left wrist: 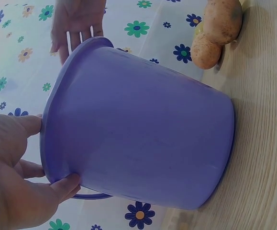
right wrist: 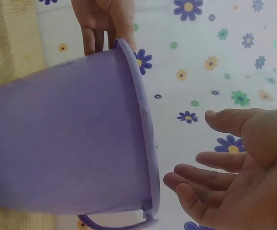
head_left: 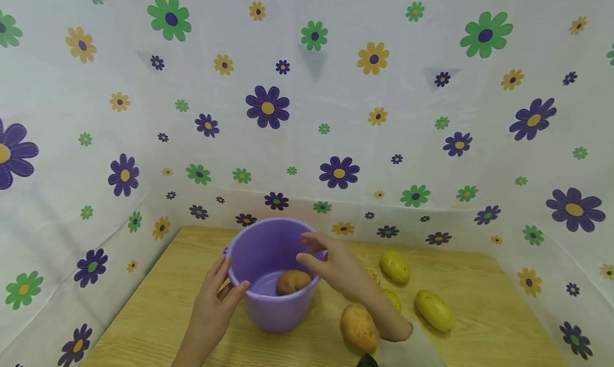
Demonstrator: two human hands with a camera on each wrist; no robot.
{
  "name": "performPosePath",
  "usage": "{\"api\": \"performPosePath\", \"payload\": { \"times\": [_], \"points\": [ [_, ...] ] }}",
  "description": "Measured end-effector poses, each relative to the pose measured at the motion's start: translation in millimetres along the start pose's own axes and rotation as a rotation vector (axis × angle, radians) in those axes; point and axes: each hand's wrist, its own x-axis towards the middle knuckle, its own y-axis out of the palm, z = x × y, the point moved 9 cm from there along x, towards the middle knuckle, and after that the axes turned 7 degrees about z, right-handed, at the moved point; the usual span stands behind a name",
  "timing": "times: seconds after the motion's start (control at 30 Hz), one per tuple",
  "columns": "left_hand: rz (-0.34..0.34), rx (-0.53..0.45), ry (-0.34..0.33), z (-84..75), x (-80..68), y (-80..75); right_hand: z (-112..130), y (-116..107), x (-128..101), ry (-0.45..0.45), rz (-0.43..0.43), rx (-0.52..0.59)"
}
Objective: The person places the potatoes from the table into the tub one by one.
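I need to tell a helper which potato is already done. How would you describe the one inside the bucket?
Find the purple bucket on the wooden table, its rim held by the left hand. The brown potato lies on its bottom; it alone is inside, the other potatoes lie outside.

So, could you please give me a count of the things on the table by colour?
Brown potatoes: 3 (one in the bucket, one mostly hidden behind the right hand)
Yellow potatoes: 3
Purple bucket: 1
Total: 7
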Motion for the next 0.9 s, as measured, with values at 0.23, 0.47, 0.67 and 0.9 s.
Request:
{"api": "performPosePath", "payload": {
  "times": [0.23, 0.47, 0.67, 0.9],
  "points": [
    [-0.005, -0.005, 0.008, -0.5, -0.2, 0.2, -10, -23, -13, 0.038, -0.029, -0.033],
    [-0.004, -0.020, 0.008, -0.5, -0.7, -0.2, -21, -45, -31, 0.059, -0.076, -0.091],
    [-0.007, -0.020, 0.013, -0.7, -1.2, -0.4, -34, -62, -48, 0.070, -0.099, -0.082],
    [-0.003, -0.038, 0.013, -1.4, -0.8, 0.8, -47, -83, -70, 0.112, -0.123, -0.108]
  ]
}}
